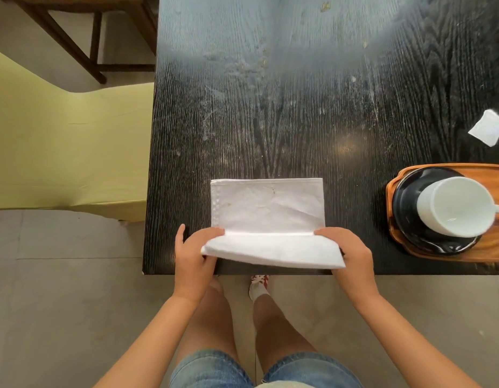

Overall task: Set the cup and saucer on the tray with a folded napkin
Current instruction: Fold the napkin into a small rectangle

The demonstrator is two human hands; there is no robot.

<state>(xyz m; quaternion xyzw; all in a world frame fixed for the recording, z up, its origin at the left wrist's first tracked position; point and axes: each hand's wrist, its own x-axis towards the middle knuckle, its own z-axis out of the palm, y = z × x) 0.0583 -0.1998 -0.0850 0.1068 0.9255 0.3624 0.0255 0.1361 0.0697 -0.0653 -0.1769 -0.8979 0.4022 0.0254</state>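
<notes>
A dark wood-grain table (pixel 298 107) fills the upper view, its top smeared and speckled with pale marks, over a grey tiled floor (pixel 60 289). At 9 o'clock stands a chair (pixel 60 141) under a yellow-green cover; at 11 o'clock are the brown legs of a wooden frame (pixel 83 37).

The napkin (pixel 267 208), white and creased with a few small specks, lies at the table's near edge, at about 6 o'clock of the tabletop. Its far part is flat on the wood; its near edge is lifted and turned over towards 12 o'clock, so the fold stands as a raised flap.

The left hand (pixel 193 253) grips the flap's left end, fingers curled over the top of the cloth and thumb apart at the side. The right hand (pixel 351 253) grips the right end in the same way, fingers closed over the cloth. Both hands sit just at the table's edge.

At 3 o'clock, well apart from the napkin, a wooden tray (pixel 494 247) runs out of view to the right. On it lies a dark saucer (pixel 405 203), and the white cup (pixel 455 205) stands on the saucer, empty, its handle pointing to 3 o'clock. At 2 o'clock, beyond the tray, a small white packet (pixel 487 131) lies on the table.

Below the edge show the person's bare legs, denim shorts (pixel 214 371) and one red-and-white shoe (pixel 259 284).
</notes>
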